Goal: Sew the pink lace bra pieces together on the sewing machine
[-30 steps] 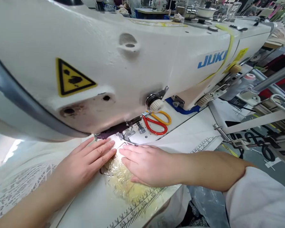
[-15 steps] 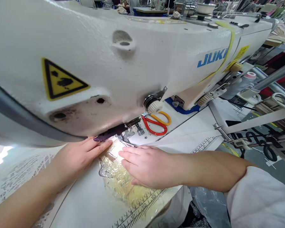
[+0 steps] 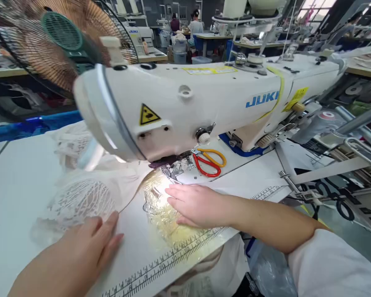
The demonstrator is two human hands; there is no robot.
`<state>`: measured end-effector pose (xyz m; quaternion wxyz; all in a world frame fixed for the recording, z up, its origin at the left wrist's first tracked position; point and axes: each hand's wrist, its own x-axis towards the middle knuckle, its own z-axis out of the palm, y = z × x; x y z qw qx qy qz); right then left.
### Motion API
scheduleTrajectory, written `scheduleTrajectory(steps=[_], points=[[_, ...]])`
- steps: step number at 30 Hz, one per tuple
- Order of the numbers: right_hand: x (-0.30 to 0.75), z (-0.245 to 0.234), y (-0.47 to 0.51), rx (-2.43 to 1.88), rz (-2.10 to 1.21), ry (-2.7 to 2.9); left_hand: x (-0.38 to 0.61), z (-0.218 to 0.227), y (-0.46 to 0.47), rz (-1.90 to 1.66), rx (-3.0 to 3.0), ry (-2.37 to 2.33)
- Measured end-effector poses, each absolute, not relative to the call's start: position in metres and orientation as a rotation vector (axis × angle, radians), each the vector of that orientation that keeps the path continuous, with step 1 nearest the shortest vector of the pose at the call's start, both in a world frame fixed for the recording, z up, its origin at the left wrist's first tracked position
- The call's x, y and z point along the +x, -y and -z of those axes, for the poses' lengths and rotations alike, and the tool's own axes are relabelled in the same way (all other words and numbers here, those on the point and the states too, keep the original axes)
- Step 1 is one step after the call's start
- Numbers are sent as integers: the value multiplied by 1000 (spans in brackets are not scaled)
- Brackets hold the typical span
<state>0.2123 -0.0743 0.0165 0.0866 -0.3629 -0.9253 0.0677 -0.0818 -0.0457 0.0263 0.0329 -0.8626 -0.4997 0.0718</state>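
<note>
Sheer white lace fabric [image 3: 83, 198] lies left of the needle area, its thin edge running up to the sewing machine [image 3: 185, 103]. My left hand [image 3: 83, 243] rests at the near edge of this lace, fingers stretched out and thumb apart, fingertips touching it. On the yellowish, clear-film-covered patch [image 3: 160, 225] of the machine bed, my right hand [image 3: 200, 206] lies flat with fingers extended, just in front of the presser foot area. Thread snips with red and orange handles [image 3: 208, 161] sit behind the right hand. A dark purple cloth piece [image 3: 163, 161] hangs under the machine head, partly hiding the needle.
A printed ruler strip [image 3: 163, 268] runs along the table's front edge. Behind the machine, at left, stands a large fan [image 3: 64, 41]. Metal rods and a bracket [image 3: 299, 189] are at the right. Other people sit at machines in the background.
My left hand has moved from beside the presser foot toward me and left, onto the lace edge. My right hand stays on the film-covered patch. The view has drawn back and lifted.
</note>
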Motion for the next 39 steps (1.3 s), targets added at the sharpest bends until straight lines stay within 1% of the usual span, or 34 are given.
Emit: scheduleTrajectory(steps=[3,6,11,12,13,16,17,18,20,22,25,27,31,35,39], points=[[209,-17,72,-1105,-233,2759,-88,-23,45,-355,-2548,1582],[204,-18,69,-1152,-274,2740,-88,-30,22,-447,-2512,1698],[208,-18,103,-1019,-274,2519,-98,-32,1,-142,-2535,1833],[212,-18,120,-978,-325,2445,-100,-31,2,-53,-2551,1809],[216,-18,138,-949,-447,2401,-101,-29,4,55,-2572,1765],[228,-11,194,-971,-939,2344,-106,-27,8,388,-2623,1670],[230,-6,208,-1103,-1045,2341,-108,-27,8,450,-2638,1682],[230,0,218,-1308,-1076,2334,-110,-27,7,470,-2663,1705],[225,15,229,-1773,-1008,2253,-115,-26,3,455,-2714,1738],[215,30,230,-2047,-977,2177,-118,-25,0,456,-2731,1735],[197,42,221,-2151,-984,2202,-121,-24,2,536,-2740,1692],[188,44,217,-2198,-908,2260,-122,-25,6,573,-2772,1634],[185,45,219,-2174,-838,2267,-125,-25,9,542,-2809,1597],[195,57,232,-2018,-830,2211,-127,-22,6,563,-2804,1598],[203,76,245,-1781,-685,2220,-129,-23,6,572,-2812,1604]])
